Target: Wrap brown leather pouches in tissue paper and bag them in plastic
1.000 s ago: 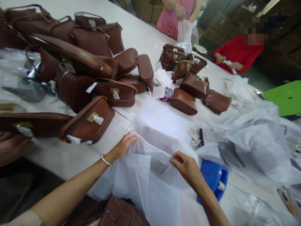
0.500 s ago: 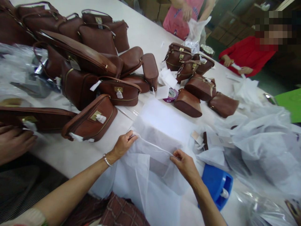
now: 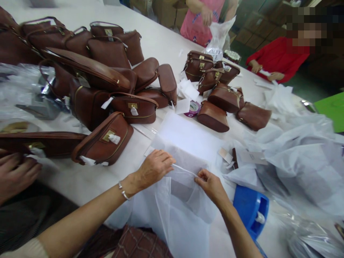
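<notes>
My left hand (image 3: 154,167) and my right hand (image 3: 211,184) both pinch the top edge of a thin white fabric bag (image 3: 177,208) that hangs over the near table edge. The hands are close together, with a short stretch of the bag's rim pulled taut between them. Behind the bag lies a stack of white sheets (image 3: 188,138). A brown handbag (image 3: 103,141) with a gold clasp lies just left of my left hand. A dark quilted item (image 3: 137,243) shows below the bag, near my lap.
Many brown handbags (image 3: 88,71) are piled at the left, with several more (image 3: 215,89) in the middle. Another person's hand (image 3: 16,175) rests at the left edge. Two people stand at the far side. A blue plastic object (image 3: 251,211) and loose white bags (image 3: 301,157) sit at the right.
My left hand has slid right along the bag's rim towards my right hand, narrowing the gap. The bag's opening has closed up.
</notes>
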Demonstrator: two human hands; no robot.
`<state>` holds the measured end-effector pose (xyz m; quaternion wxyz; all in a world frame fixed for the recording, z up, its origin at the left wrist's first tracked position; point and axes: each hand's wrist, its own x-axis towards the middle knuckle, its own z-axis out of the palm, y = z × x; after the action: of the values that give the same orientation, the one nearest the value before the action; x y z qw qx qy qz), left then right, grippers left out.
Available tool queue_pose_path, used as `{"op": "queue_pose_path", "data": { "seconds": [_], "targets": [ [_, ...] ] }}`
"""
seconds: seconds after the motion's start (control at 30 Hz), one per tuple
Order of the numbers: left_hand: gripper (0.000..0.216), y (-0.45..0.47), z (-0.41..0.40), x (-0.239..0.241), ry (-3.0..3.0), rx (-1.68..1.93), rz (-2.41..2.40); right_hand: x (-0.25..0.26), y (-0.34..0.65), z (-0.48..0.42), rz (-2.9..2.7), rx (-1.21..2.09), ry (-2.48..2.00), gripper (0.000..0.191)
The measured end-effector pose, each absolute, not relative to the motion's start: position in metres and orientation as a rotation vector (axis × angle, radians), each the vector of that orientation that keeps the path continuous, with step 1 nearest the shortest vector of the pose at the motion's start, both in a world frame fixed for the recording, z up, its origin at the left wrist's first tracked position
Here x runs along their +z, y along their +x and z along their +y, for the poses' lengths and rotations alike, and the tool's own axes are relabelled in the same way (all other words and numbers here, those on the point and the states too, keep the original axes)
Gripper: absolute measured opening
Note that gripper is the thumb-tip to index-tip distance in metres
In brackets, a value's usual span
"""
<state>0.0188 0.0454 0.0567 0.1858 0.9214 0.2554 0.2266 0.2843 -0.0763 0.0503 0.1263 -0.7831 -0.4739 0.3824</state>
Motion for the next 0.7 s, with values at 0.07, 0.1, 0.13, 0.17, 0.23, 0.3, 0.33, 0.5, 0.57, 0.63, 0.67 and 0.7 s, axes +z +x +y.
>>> {"op": "queue_pose_path", "data": {
  "seconds": [0.07,0.1,0.13,0.17,0.23,0.3,0.33,0.5,0.57,0.63,0.67,0.7],
  "targets": [
    [0.023,0.041,0.039,0.064,2.680,0.441,0.570,0.051,0.284,-0.076,-1.375,1.124,-2.275,0.017],
    [0.029,0.050,0.037,0.064,2.707,0.372,0.546,0.051,0.284,-0.076,-1.372,1.128,-2.269,0.016],
    [0.035,0.058,0.038,0.063,2.726,0.319,0.541,0.051,0.284,-0.076,-1.368,1.136,-2.261,0.015],
    [0.038,0.065,0.039,0.061,2.735,0.274,0.550,0.052,0.285,-0.075,-1.361,1.145,-2.251,0.015],
    [0.038,0.074,0.043,0.057,2.718,0.189,0.574,0.054,0.286,-0.073,-1.346,1.175,-2.223,0.014],
    [0.032,0.078,0.049,0.056,2.673,0.099,0.584,0.058,0.289,-0.072,-1.328,1.219,-2.186,0.015],
    [0.030,0.079,0.051,0.057,2.653,0.053,0.588,0.060,0.291,-0.073,-1.319,1.263,-2.159,0.016],
    [0.023,0.080,0.055,0.067,2.611,-0.067,0.602,0.072,0.313,-0.094,-1.269,1.629,-2.111,0.024],
    [0.022,0.080,0.054,0.070,2.606,-0.085,0.608,0.074,0.325,-0.111,-1.200,1.758,-2.120,0.020],
    [0.021,0.080,0.054,0.072,2.610,-0.104,0.615,0.073,0.337,-0.129,-1.078,1.817,-2.061,0.017],
    [0.021,0.080,0.054,0.072,2.613,-0.110,0.615,0.071,0.342,-0.138,-1.005,1.813,-2.018,0.019],
    [0.021,0.080,0.054,0.072,2.615,-0.115,0.613,0.069,0.345,-0.146,-0.932,1.782,-1.979,0.023]
  ]
}}
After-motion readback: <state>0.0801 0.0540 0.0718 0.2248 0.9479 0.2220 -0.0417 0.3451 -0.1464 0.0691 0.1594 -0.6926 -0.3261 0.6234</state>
